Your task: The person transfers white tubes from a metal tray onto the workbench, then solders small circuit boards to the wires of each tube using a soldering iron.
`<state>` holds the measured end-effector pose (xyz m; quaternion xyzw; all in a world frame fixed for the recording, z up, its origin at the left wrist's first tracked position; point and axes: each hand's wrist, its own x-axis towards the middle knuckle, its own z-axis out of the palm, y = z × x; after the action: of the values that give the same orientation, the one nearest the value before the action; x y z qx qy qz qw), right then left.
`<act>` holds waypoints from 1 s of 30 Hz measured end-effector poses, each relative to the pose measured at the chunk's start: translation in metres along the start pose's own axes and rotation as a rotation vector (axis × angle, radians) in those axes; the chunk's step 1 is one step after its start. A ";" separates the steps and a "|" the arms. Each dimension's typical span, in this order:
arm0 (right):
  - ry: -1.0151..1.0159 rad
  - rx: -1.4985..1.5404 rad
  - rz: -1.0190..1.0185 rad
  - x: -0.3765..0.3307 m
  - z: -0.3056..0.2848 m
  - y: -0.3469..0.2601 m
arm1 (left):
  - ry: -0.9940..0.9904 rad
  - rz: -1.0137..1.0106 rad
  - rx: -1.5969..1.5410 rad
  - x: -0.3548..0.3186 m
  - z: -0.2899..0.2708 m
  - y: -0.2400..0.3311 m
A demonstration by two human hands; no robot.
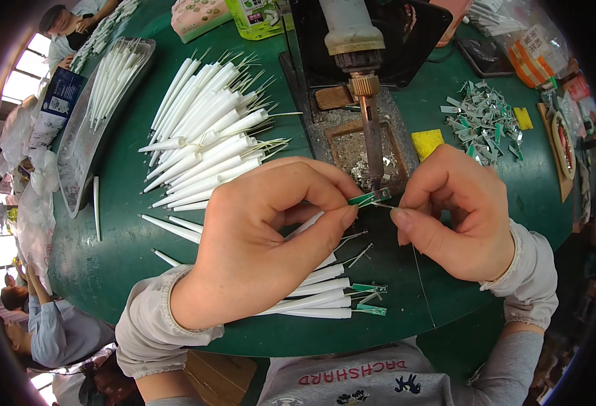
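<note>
Between thumb and forefinger, my left hand point(264, 230) pinches a small green circuit board point(362, 199). The board sits just under the tip of a soldering iron point(372, 135) that points down from a stand; whether they touch I cannot tell. My right hand point(453, 213) is closed on a thin solder wire point(420, 277), whose near end reaches the board while the rest trails down to the table's front. Below my left hand lie white tapered sticks point(318, 301), some with green boards at their ends. A white piece partly shows behind my left fingers.
A large pile of white tapered sticks point(203, 128) with wire leads lies left of the iron. Farther left stands a clear tray point(75, 155) with more sticks. Small green boards point(484, 122) are heaped at right, near a yellow sponge point(426, 143). Other people sit at far left.
</note>
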<state>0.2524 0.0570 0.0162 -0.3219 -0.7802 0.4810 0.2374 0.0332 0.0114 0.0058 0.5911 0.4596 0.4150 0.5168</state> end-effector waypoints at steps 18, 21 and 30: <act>0.060 0.077 0.042 0.000 0.005 0.005 | 0.051 -0.030 -0.151 0.001 0.000 -0.001; 0.054 0.100 -0.005 0.001 0.005 0.008 | 0.037 -0.071 -0.258 0.002 -0.001 -0.001; 0.031 0.276 0.170 0.003 0.005 0.001 | 0.029 -0.180 -0.291 0.003 -0.007 0.002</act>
<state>0.2471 0.0565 0.0132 -0.3583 -0.6729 0.5969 0.2501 0.0275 0.0161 0.0085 0.4604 0.4533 0.4376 0.6253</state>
